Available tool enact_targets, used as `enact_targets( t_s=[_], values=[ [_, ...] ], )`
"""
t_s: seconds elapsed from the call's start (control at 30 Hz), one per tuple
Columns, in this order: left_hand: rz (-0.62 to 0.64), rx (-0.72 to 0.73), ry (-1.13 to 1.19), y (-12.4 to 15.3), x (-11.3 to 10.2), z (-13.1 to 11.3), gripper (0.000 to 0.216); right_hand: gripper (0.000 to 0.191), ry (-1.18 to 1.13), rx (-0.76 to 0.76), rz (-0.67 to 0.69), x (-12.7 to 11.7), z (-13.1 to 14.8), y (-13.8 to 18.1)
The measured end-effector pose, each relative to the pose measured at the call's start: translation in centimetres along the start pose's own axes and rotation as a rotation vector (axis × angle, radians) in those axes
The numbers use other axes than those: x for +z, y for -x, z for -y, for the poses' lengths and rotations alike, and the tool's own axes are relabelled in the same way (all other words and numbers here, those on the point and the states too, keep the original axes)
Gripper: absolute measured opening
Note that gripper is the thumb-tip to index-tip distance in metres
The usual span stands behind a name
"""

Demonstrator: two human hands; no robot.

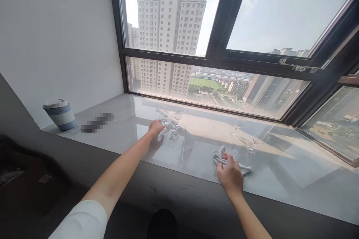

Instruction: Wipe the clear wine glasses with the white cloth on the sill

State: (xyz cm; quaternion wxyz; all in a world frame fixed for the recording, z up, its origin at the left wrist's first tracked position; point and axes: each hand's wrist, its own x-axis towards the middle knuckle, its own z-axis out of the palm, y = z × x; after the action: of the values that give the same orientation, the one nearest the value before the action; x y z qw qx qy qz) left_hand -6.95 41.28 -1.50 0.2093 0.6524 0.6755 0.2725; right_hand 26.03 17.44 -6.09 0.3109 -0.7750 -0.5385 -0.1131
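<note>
My left hand (155,127) reaches out over the grey stone windowsill (120,138) and closes its fingers on a clear stemmed glass (164,117). A second upright stemmed glass (176,119) stands just to its right. My right hand (230,173) grips a white cloth (244,168) that lies bunched on the sill near the front edge. Further right, a clear glass (249,145) lies tilted on the sill beyond the cloth, and another glass (239,124) stands behind it.
A blue and white lidded cup (60,114) sits at the sill's left end by the white wall, with a blurred dark object (97,122) beside it. Dark-framed windows (218,59) run along the back and right. A dark ledge (174,190) fronts the sill.
</note>
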Motion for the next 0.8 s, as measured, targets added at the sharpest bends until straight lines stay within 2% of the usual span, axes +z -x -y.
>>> enact_targets(
  t_s=[0.1,0.2,0.27,0.4,0.5,0.57,0.7,0.8],
  values=[
    [0.010,-0.015,0.073,0.0,0.8,-1.0,0.037,0.037,0.000,0.003,-0.001,0.0,0.0,0.0],
    [0.003,-0.001,0.099,0.4,0.5,-1.1,0.019,0.037,-0.009,0.003,-0.002,0.0,0.0,0.0],
    [0.009,0.020,0.103,1.4,0.2,-0.9,0.015,0.037,-0.019,0.008,-0.004,0.1,-0.1,0.0],
    [0.035,0.069,0.112,5.4,0.1,-0.5,0.015,0.038,-0.063,-0.038,-0.036,0.5,-0.5,-0.1],
    [0.044,0.091,0.111,9.3,0.8,-0.7,0.017,0.042,-0.059,-0.111,-0.125,0.7,-0.6,-0.2],
    [0.062,0.112,0.113,11.9,1.5,-1.3,0.019,0.044,0.009,-0.084,-0.156,0.6,-0.4,-0.3],
    [0.144,0.233,0.078,15.6,3.5,-3.7,0.028,0.048,0.121,0.051,-0.066,0.0,0.2,-0.1],
    [0.183,0.302,0.009,17.3,5.3,-5.7,0.025,0.044,0.049,0.078,0.014,-0.1,0.1,0.0]
  ],
)
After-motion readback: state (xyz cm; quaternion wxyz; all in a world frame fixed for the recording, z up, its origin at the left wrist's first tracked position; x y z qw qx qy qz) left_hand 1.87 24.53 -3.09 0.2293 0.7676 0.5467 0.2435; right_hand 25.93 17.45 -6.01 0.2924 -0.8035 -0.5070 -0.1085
